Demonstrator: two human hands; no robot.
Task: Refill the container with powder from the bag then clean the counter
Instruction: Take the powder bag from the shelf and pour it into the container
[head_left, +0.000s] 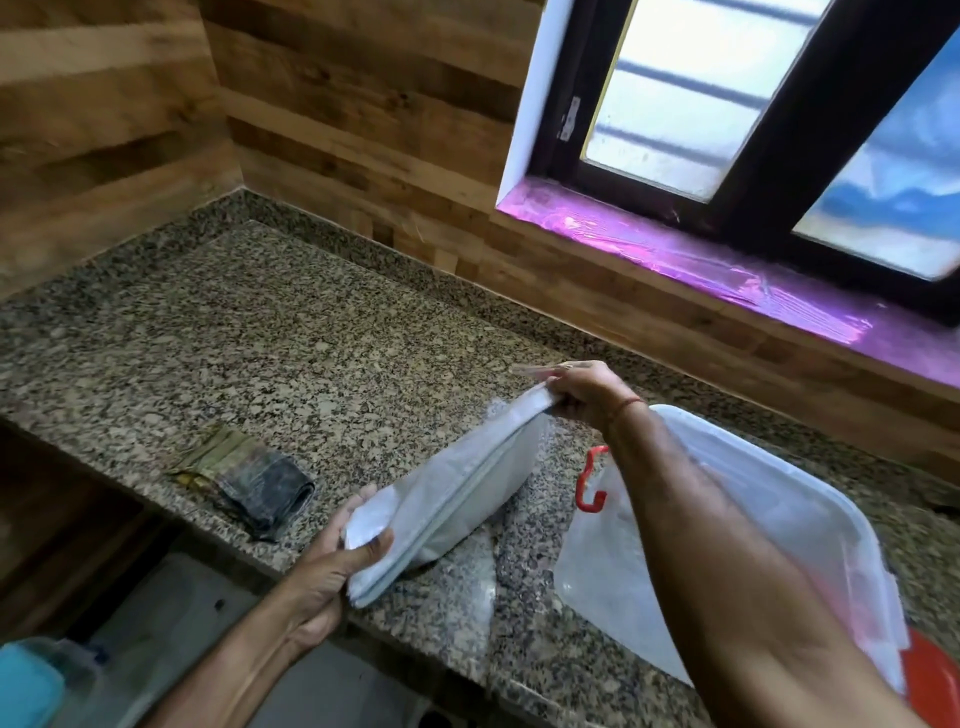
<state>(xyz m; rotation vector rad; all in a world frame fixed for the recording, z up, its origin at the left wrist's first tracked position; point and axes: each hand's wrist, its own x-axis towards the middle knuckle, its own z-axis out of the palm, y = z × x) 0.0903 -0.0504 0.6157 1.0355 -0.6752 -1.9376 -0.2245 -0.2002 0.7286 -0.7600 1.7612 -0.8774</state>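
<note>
A flattened white powder bag (457, 488) is held above the granite counter (260, 332), pinched shut at its far end by the right hand (582, 392) and clasped at its near end by the left hand (337, 561). Just right of the grip lies the clear plastic container (779, 519), partly hidden. Pouring seems finished; white dust below the bag is not yet wiped, the folded cloth (249, 478) left of the grip untouched

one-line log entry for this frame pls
phase: handling bag | left hand: grips near end of flat white plastic bag | right hand: grips far end | clear plastic container: on speckled granite counter, right of bag
</note>
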